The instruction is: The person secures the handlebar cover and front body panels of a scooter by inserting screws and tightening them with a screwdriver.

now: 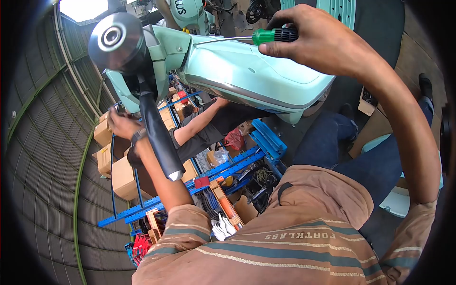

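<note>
My right hand (318, 40) is closed around the handle of a screwdriver (270, 36), green and black. Its long metal shaft points left, with the tip end at the seam by the handlebar cover (173, 47). Below the shaft spreads the glossy mint-green body panel (251, 71) of a scooter. At lower left, my left hand (124, 124) is beside the edge of a mint-green cover, slightly blurred, its visible fingers apart and nothing seen in them. A black handlebar grip (159, 133) with a silver end passes in front of my left forearm.
Another person's forearm (197, 126) reaches beneath the scooter body. Blue metal racking (232, 164) holds parts, and cardboard boxes (124, 178) stand at left. A round dark metallic part (116, 42) sits by the handlebar. Another mint-green machine (187, 12) stands beyond.
</note>
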Motion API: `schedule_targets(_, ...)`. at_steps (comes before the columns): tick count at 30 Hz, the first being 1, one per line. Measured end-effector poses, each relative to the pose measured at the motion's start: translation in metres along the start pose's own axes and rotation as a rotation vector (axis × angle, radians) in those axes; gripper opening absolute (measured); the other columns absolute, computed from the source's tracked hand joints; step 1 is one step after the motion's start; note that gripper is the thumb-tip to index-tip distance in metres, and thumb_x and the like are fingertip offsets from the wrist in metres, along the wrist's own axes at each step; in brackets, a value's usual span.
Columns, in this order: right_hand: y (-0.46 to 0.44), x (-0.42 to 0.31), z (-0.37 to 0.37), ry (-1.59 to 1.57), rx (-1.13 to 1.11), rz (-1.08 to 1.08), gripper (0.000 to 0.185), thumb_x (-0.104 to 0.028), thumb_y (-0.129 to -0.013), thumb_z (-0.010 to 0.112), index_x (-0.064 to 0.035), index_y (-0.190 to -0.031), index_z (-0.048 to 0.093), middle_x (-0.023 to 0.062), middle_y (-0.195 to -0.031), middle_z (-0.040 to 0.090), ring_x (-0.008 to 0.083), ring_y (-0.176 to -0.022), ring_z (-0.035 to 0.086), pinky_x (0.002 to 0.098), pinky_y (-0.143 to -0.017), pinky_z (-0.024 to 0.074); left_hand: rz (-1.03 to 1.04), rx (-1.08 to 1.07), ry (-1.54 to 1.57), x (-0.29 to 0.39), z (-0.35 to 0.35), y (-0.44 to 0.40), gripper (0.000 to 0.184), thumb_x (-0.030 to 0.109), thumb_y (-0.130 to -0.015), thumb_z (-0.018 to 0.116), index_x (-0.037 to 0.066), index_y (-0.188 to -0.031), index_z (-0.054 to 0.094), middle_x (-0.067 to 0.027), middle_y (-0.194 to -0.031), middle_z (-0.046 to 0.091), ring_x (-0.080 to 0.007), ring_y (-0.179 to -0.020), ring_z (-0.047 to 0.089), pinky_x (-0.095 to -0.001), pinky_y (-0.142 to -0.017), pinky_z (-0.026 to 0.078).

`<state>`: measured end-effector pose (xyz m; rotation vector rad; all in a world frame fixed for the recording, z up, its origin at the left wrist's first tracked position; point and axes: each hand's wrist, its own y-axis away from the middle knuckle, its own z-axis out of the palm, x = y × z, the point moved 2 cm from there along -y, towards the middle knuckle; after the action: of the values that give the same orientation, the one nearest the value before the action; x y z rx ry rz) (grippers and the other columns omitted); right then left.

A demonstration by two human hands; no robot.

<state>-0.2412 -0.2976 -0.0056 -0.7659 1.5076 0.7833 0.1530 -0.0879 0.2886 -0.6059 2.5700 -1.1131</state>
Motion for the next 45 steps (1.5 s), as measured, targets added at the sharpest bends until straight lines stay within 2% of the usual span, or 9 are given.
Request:
schedule_targets(1,-0.007,0.004,-0.004,-0.036,-0.093,-0.004,0.06,-0.041,-0.092,0.064,0.0099,-0.122,0.059,0.0296,-0.108,0.066,0.0357,-0.1,0.067,0.0433,-0.089,0.0528,0.05,0.033,-0.074,-0.039,-0.015,0.02,0.023,0.02,-0.093,0.06,0.001,-0.105,0.064,-0.0055,-0.084,0.059,-0.0153,-0.068,0.056,-0.0292,-0.061,0.049)
schedule_targets(4,-0.005,-0.007,-0.007,-0.136,-0.138,0.165,0.044,-0.032,-0.088,0.065,0.0076,-0.108,0.066,0.0268,-0.091,0.07,0.0362,-0.086,0.07,0.0478,-0.085,0.0518,-0.755,0.208,0.583,0.102,0.002,0.134,0.009,0.017,-0.093,0.055,0.008,-0.09,0.057,0.0026,-0.061,0.037,-0.009,-0.052,0.038,-0.0287,-0.058,0.044)
schedule_targets(6,-0.003,0.032,0.025,0.034,0.359,-0.266,0.046,-0.038,-0.088,0.065,0.0032,-0.107,0.069,0.0239,-0.083,0.068,0.0389,-0.08,0.067,0.0449,-0.078,0.0519,-0.913,-0.176,0.764,0.16,0.006,0.186,0.015,0.021,-0.095,0.055,0.007,-0.089,0.056,0.0012,-0.066,0.039,-0.0087,-0.058,0.033,-0.0285,-0.061,0.035)
schedule_targets(7,0.007,0.029,0.027,0.028,0.351,-0.234,0.038,-0.031,-0.087,0.072,0.0014,-0.105,0.066,0.0158,-0.082,0.066,0.0236,-0.075,0.066,0.037,-0.07,0.0515,-1.056,-0.366,0.869,0.193,0.016,0.199,0.019,0.023,-0.097,0.054,0.007,-0.088,0.055,0.0004,-0.069,0.041,-0.0092,-0.06,0.034,-0.0286,-0.061,0.035)
schedule_targets(10,0.034,0.02,0.049,-0.317,0.042,-0.087,0.035,-0.027,-0.086,0.074,-0.0009,-0.106,0.063,0.0159,-0.077,0.066,0.025,-0.069,0.067,0.037,-0.067,0.0511,-1.295,-0.671,1.177,0.252,0.044,0.213,0.032,0.032,-0.104,0.046,0.007,-0.085,0.052,-0.0019,-0.076,0.045,-0.0114,-0.064,0.036,-0.028,-0.061,0.034)
schedule_targets(14,0.046,0.01,0.078,-0.31,-0.145,-0.068,0.037,-0.029,-0.086,0.073,-0.0005,-0.107,0.064,0.0158,-0.077,0.068,0.0297,-0.072,0.069,0.0398,-0.067,0.0523,-1.104,-0.659,1.177,0.246,0.064,0.212,0.031,0.034,-0.105,0.044,0.008,-0.088,0.051,0.0017,-0.069,0.033,-0.0108,-0.066,0.034,-0.0307,-0.063,0.037)
schedule_targets(20,-0.097,-0.033,0.123,-0.085,0.31,-0.179,0.033,-0.031,-0.089,0.068,-0.0044,-0.108,0.069,0.0156,-0.1,0.07,0.0338,-0.096,0.067,0.0423,-0.083,0.0523,-1.571,-0.555,1.416,0.185,0.027,0.232,0.041,0.036,-0.105,0.04,0.013,-0.071,0.043,0.0003,-0.067,0.032,-0.0131,-0.064,0.03,-0.0275,-0.059,0.031)
schedule_targets(29,-0.153,-0.056,0.152,0.006,0.526,-0.268,0.019,-0.017,-0.081,0.062,-0.0031,-0.075,0.072,0.0246,-0.083,0.069,0.0386,-0.08,0.069,0.0464,-0.078,0.0515,-1.579,-0.616,1.308,0.12,-0.003,0.264,0.04,0.036,-0.104,0.043,0.013,-0.071,0.041,0.0007,-0.068,0.034,-0.0111,-0.062,0.032,-0.025,-0.051,0.033)
schedule_targets(45,-0.127,-0.061,0.15,0.163,0.607,-0.466,0.024,-0.023,-0.078,0.071,-0.004,-0.092,0.07,0.0196,-0.085,0.069,0.0352,-0.082,0.068,0.0467,-0.076,0.0522,-1.593,-0.728,1.557,0.111,0.009,0.278,0.04,0.038,-0.102,0.047,0.015,-0.069,0.039,0.0028,-0.067,0.028,-0.0114,-0.061,0.028,-0.0261,-0.051,0.03)
